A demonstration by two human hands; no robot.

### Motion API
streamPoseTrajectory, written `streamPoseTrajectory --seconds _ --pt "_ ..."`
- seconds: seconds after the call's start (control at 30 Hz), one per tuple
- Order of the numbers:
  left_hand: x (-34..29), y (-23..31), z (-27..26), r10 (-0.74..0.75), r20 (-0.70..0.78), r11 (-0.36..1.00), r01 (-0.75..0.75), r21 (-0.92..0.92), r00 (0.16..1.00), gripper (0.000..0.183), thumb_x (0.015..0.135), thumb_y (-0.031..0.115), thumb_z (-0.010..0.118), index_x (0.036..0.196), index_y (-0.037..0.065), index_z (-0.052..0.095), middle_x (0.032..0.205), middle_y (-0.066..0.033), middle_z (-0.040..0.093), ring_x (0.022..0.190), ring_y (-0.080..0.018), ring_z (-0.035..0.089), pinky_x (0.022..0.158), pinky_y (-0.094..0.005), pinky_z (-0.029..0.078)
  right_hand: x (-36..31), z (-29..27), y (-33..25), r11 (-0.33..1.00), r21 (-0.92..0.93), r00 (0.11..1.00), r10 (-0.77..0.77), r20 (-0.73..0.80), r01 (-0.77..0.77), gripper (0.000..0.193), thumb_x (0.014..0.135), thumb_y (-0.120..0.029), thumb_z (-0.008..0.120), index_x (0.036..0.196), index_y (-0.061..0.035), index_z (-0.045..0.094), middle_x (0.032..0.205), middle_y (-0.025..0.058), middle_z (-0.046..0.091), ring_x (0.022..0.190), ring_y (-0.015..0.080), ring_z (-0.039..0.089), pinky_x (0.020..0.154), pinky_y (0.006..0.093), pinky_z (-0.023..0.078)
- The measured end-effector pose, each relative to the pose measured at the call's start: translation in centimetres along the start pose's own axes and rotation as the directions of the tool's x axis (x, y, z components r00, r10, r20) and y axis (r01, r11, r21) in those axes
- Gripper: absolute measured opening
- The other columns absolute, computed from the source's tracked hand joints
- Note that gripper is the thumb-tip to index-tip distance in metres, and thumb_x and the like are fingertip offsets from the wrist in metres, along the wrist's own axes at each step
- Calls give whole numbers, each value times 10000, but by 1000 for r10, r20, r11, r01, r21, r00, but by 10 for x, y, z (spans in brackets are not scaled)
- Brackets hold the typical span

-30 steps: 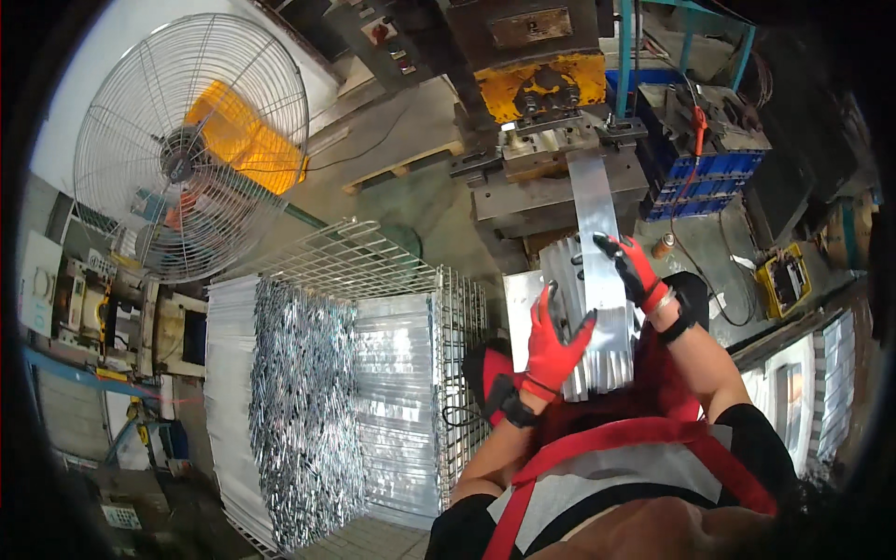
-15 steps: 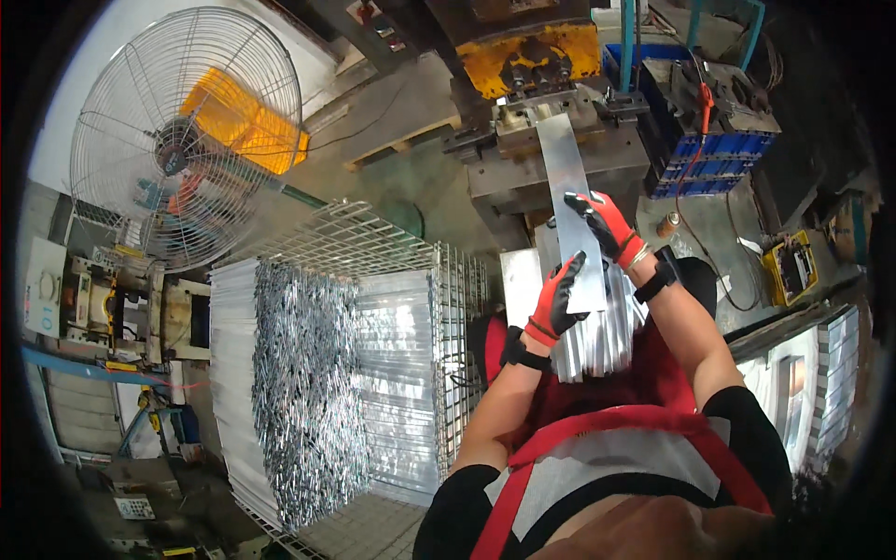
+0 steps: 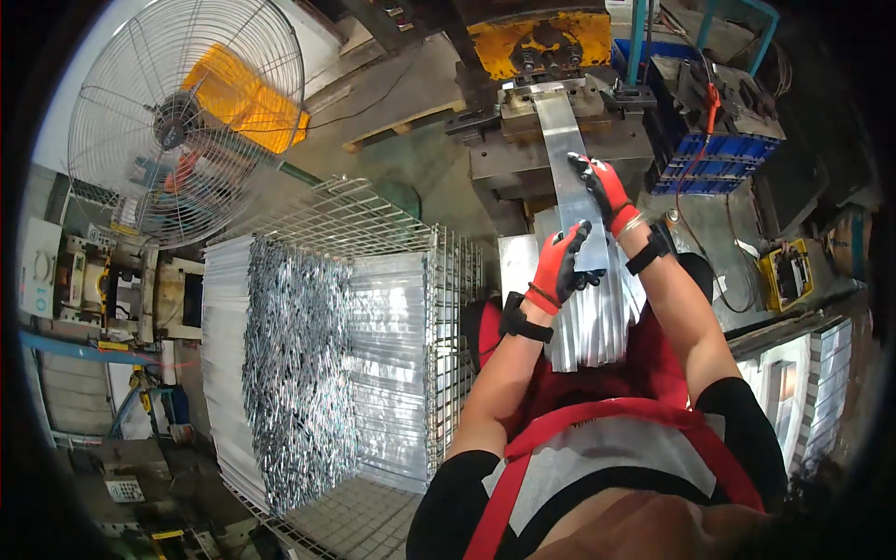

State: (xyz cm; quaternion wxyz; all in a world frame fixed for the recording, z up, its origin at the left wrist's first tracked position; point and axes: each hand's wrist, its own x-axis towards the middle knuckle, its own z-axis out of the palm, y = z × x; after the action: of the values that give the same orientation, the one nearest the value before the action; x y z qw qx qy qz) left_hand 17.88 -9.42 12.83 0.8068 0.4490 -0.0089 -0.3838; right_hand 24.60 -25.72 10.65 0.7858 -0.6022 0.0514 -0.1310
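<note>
Both hands wear red gloves with black palms and fingers. A long flat metal strip (image 3: 566, 159) runs away from me, its far end lying in the die of a press (image 3: 546, 70). My left hand (image 3: 562, 266) grips the strip's left edge near its close end. Further up, my right hand (image 3: 605, 191) holds the right edge, thumb on top. Fingers beneath the strip are partly hidden. Below it, a fanned stack of similar metal strips (image 3: 593, 331) rests on my lap, with another flat sheet piece (image 3: 516, 275) to its left.
A wire mesh cage (image 3: 453, 317) packed with metal strips stands at my left. Beyond it are a large fan (image 3: 173, 126) and a yellow crate (image 3: 247, 103). Blue crates (image 3: 714, 159) holding metal parts stand far right, near a yellow bin (image 3: 786, 273) and a trailing red cable (image 3: 689, 177).
Both hands have pushed forward with the strip. Its far end has gone from in front of the die to inside it.
</note>
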Motion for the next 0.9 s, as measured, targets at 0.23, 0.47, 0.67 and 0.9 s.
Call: streamPoseTrajectory --seconds 0.23,0.47,0.67,0.9 --pt "3 -7 -5 38 -47 999 -39 -6 998 269 890 313 593 935 48 592 710 -72 621 502 -198 610 388 -282 482 -9 6 -1 993 -77 991 86 -103 -94 189 848 -257 644 775 -83 632 686 -95 490 596 28 398 524 231 335" --pt "0 -3 -2 33 -11 996 -34 -88 999 245 890 290 596 939 51 588 708 -83 622 507 -216 617 383 -297 487 -8 12 -5 991 -60 982 111 -153 -121 202 833 -263 658 741 -88 618 666 -91 471 598 32 383 523 236 332" --pt "-2 0 0 25 19 997 -23 -74 1000 246 890 289 595 935 48 593 699 -82 622 499 -217 613 382 -301 487 -4 8 4 994 -52 985 87 -147 -95 188 838 -250 657 760 -81 633 669 -93 468 608 32 389 535 236 342" --pt "-7 3 8 -15 -62 999 12 -51 998 239 893 286 587 975 61 583 769 -81 630 529 -220 622 385 -308 496 -2 0 20 998 -13 985 66 -157 -69 216 827 -249 665 896 -45 680 760 -80 568 668 34 448 581 227 378"
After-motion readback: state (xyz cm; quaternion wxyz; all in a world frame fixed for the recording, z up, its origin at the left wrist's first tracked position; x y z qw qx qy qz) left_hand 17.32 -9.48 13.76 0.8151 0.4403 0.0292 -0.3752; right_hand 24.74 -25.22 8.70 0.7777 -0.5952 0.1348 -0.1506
